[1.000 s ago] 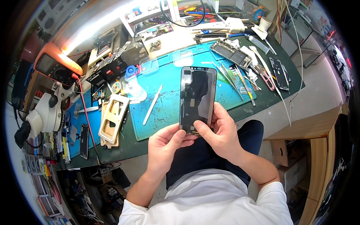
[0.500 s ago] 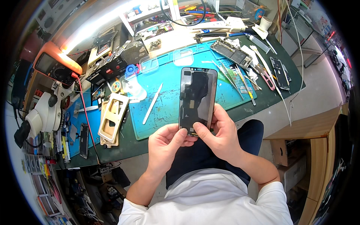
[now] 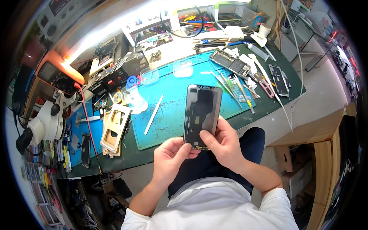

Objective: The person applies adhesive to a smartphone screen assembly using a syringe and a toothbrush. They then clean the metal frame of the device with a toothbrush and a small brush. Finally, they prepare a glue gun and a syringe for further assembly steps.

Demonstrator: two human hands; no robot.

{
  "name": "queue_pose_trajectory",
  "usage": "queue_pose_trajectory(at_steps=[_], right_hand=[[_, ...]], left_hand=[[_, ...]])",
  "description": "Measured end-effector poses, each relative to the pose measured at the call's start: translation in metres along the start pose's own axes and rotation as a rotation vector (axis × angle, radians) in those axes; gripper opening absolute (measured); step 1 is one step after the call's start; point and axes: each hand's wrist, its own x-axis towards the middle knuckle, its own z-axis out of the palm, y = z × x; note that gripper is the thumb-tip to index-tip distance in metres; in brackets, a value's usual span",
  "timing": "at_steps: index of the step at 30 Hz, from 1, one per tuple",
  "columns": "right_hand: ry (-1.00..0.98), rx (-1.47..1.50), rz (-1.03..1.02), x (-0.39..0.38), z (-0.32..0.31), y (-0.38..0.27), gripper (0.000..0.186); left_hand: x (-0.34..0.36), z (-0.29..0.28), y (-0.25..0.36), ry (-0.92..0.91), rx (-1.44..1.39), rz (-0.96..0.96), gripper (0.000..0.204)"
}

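A dark phone screen panel [image 3: 199, 119] is held up over the near edge of the blue work mat [image 3: 168, 130]. Its dark side with small pale patches faces me, the notched end pointing away. My left hand [image 3: 170, 155] pinches the lower left corner between thumb and fingers. With the thumb lying on its face, my right hand [image 3: 222, 140] grips the lower right side; the fingers behind are partly hidden. Left of the panel, white tweezers [image 3: 154, 114] rest on the mat. An opened phone body [image 3: 230, 61] lies at the mat's far right corner.
Two clear plastic trays [image 3: 183, 69] sit toward the back of the mat. At the left are a wooden-coloured frame mould [image 3: 115, 128], an orange multimeter [image 3: 59, 73] and a white microscope arm [image 3: 46, 122]. More phone parts [image 3: 280, 79] and hand tools lie at the right.
The panel and both hands sit slightly lower in view, and the panel tilts a little differently. The bench has shifted slightly with the head. Both hands keep their hold.
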Motion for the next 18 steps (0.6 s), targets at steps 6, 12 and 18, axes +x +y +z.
queue_pose_trajectory(at_steps=[6, 12, 18], right_hand=[[-0.031, -0.041, 0.071, -0.008, -0.012, -0.007, 0.027], [-0.036, 0.008, 0.092, -0.01, -0.014, -0.005, 0.029], [-0.035, -0.089, 0.124, -0.006, -0.012, -0.012, 0.024]], left_hand=[[-0.001, 0.003, -0.014, -0.021, -0.074, -0.042, 0.018], [-0.012, 0.012, -0.017, -0.027, -0.233, -0.108, 0.018], [-0.013, 0.007, -0.038, -0.051, -0.287, -0.097, 0.019]])
